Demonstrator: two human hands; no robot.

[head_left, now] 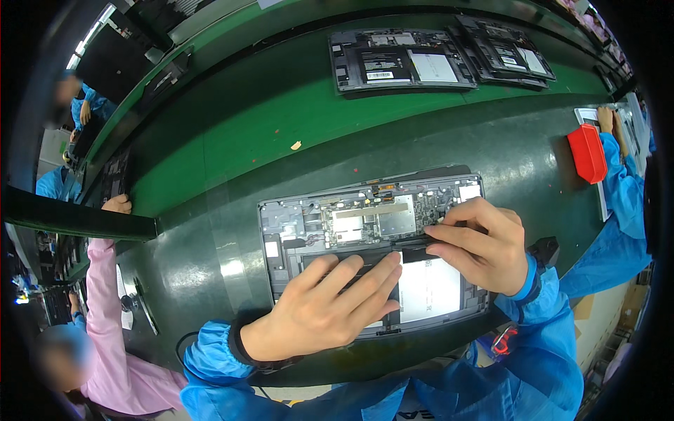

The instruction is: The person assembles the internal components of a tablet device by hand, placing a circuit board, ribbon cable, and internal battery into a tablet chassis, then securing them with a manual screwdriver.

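Head view: white battery (430, 291) seated inside the laptop (284, 219), work seemingly remained, left hand (323, 309) lay unclenched, right hand (488, 249) grasped unclearly, if anything.

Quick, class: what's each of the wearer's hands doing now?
Left hand: open, fingers slightly spread across the opened laptop, gripping nothing visible.
Right hand: thumb and fingertips bent together over the laptop; cannot tell if they pinch anything.

The silver plate (397, 223) looks metallic, the red bin (587, 154) smooth plastic.
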